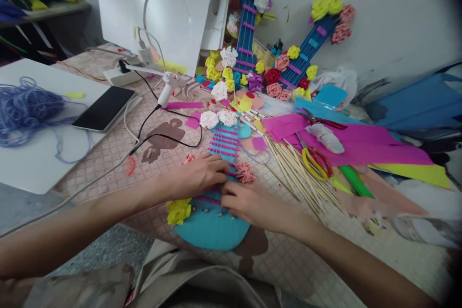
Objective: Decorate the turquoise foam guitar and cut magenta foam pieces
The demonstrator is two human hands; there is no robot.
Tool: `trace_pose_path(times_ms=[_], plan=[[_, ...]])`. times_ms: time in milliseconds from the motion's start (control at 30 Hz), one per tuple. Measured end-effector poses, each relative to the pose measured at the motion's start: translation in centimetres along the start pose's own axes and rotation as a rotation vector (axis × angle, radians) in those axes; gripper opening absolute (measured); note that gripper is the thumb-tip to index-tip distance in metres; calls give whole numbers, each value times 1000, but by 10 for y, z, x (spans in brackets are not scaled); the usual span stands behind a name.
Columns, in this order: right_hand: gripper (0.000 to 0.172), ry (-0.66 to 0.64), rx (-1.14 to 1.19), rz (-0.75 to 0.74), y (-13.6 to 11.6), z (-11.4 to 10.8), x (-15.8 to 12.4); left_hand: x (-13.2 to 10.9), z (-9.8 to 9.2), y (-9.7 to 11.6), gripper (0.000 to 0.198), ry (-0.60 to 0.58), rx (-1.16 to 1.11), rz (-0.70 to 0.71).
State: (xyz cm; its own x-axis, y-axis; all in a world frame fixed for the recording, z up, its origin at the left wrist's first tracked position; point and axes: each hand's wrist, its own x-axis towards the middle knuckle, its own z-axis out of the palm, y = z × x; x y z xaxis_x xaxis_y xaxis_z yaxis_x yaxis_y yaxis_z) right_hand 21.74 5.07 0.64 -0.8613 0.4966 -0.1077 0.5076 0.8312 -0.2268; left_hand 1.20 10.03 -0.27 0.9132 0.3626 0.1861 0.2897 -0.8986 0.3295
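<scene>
Likely light, crushable, best edge-held: turquoise papery guitar shape (pixel 212 232) under my half-curled left hand (pixel 204 173) and right hand (pixel 247 199), grip hidden.

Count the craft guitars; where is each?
3: a near guitar under the left hand and right hand, plus a rear left guitar and a rear right guitar, both propped up at the table's back. Others may be hidden.

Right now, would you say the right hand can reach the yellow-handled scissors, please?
Probably yes: the right hand touches the blue guitar, and only low-lying sticks seem to come between it and the scissors, which look uncovered.
</scene>
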Motion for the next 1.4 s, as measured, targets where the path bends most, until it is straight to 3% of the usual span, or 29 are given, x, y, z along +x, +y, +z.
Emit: trace_pose_path(times_ms=[167,367,800,1067,1167,1400], plan=[[8,4,-41,-16,-1,2,-1,-2,3,1,10,-41,-6,-14],[12,42,46,-83,2,6,-1,-8,2,14,16,13,-47,-91],[14,72,94,-85,2,14,-6,-31,21,62,21,30,-105,-278],[12,93,120,-87,-3,14,-11,-35,41,86,13,185,-32,-399],[14,127,138,-72,-4,16,-13,-33,46,91,20,234,4,-435],[17,154,215,-62,-7,17,-15,-25,50,95,13,287,78,-492]])
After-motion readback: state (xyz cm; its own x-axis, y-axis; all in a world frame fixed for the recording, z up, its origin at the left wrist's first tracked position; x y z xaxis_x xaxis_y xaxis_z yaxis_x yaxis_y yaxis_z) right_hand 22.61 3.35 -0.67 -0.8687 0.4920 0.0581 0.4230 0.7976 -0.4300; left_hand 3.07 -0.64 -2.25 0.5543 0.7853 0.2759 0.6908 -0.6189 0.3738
